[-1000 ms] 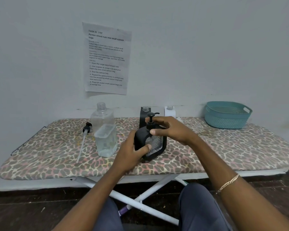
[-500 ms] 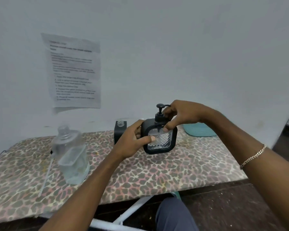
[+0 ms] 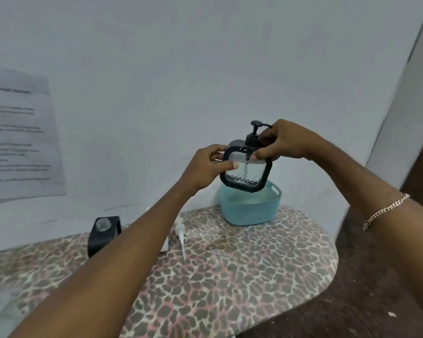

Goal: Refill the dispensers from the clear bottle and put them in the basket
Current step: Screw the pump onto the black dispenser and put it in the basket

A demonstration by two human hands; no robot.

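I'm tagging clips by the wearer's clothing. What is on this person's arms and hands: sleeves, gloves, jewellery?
No sleeves or gloves show: both forearms are bare. The right wrist carries a gold-coloured chain bracelet. The left hand and right hand show no rings, and the left wrist is bare.

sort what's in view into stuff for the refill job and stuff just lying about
For the job:
black dispenser with its pump on, gripped by the left hand and right hand
basket
open dispenser with no pump, standing on the board
white pump lying on the board, probably

Just there:
printed sheet on the wall
bracelet on the right wrist
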